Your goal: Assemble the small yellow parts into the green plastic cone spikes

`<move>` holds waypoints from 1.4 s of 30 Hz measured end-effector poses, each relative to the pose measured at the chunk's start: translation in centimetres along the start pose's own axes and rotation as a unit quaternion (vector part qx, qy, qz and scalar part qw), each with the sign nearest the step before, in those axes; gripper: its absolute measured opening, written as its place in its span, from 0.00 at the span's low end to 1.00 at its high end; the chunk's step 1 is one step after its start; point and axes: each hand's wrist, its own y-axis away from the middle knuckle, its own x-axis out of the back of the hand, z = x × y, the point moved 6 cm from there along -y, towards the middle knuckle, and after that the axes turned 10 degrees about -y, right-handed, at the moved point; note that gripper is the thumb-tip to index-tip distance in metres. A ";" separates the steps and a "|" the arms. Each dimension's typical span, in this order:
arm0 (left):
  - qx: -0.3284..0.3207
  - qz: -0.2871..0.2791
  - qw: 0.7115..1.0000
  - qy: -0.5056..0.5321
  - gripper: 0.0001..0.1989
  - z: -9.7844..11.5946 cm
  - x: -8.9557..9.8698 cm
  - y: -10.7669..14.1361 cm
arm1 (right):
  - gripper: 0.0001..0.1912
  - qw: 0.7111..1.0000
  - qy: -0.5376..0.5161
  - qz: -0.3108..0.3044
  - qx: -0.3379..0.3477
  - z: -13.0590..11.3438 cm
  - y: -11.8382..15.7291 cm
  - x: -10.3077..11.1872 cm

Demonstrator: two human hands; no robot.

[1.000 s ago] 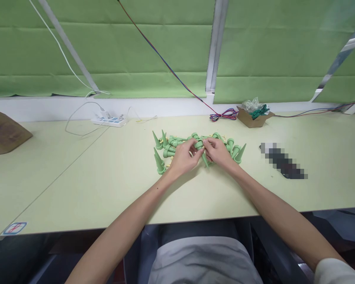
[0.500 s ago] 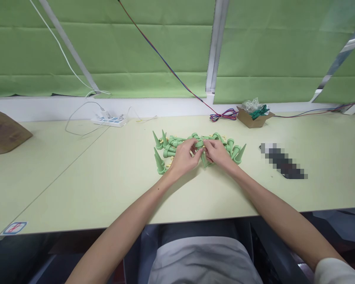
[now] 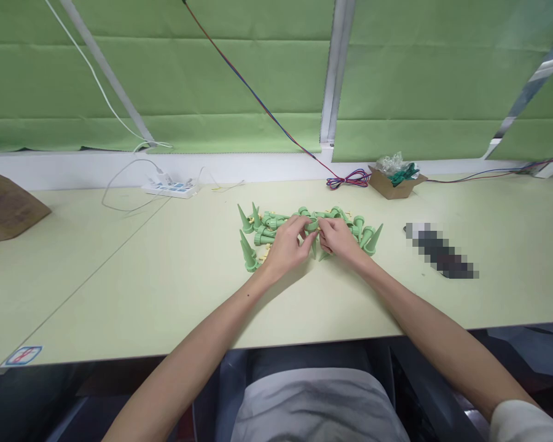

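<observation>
My left hand [image 3: 289,242] is closed on a green cone-shaped piece [image 3: 312,225], its round cap between thumb and fingers and a spike pointing down below it. Beside it, my right hand [image 3: 337,237] pinches at the cap's right side; a small yellowish bit shows at its fingertips, too small to make out. Around and behind both hands lie several green spikes with round caps, some upright like the left spike [image 3: 244,219] and the right one [image 3: 375,240]. Small yellow parts [image 3: 264,252] are scattered among them near my left wrist.
On the table [image 3: 166,294] stand a power strip [image 3: 175,188] at the back left and a brown bag [image 3: 9,205] at the far left. A small cardboard box [image 3: 391,186], coiled wires [image 3: 349,178] and a blurred-out dark object [image 3: 442,252] lie to the right.
The green piece between my hands has tilted slightly, with its cap opening showing more and its spike now nearer my left thumb. Both hands stay almost in place.
</observation>
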 end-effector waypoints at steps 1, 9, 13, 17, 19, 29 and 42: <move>0.001 0.001 1.000 0.007 0.07 0.0 0.0 0.0 | 0.25 1.000 -0.006 0.001 0.002 0.0 0.0 0.0; 0.035 -0.015 0.998 0.048 0.15 0.1 0.1 0.0 | 0.26 0.998 -0.060 0.006 0.007 -0.3 0.2 -0.5; 0.037 -0.013 0.998 0.046 0.16 -0.1 0.0 0.1 | 0.25 0.997 -0.080 0.009 0.011 -0.4 0.2 -0.6; 0.043 -0.021 0.998 0.044 0.17 -0.5 -0.3 0.2 | 0.26 0.996 -0.080 0.020 0.022 -0.4 0.3 -0.4; 0.045 -0.025 0.998 0.043 0.17 -0.6 -0.5 0.2 | 0.26 0.996 -0.078 0.024 0.024 -0.4 0.2 -0.3; 0.079 0.002 0.996 0.053 0.17 -1.2 -0.3 0.2 | 0.26 0.996 -0.064 0.033 0.050 -0.5 0.2 -0.1; 0.199 -0.104 0.948 0.224 0.13 -2.0 -1.6 0.0 | 0.27 0.995 0.004 0.053 0.081 -0.9 0.3 0.2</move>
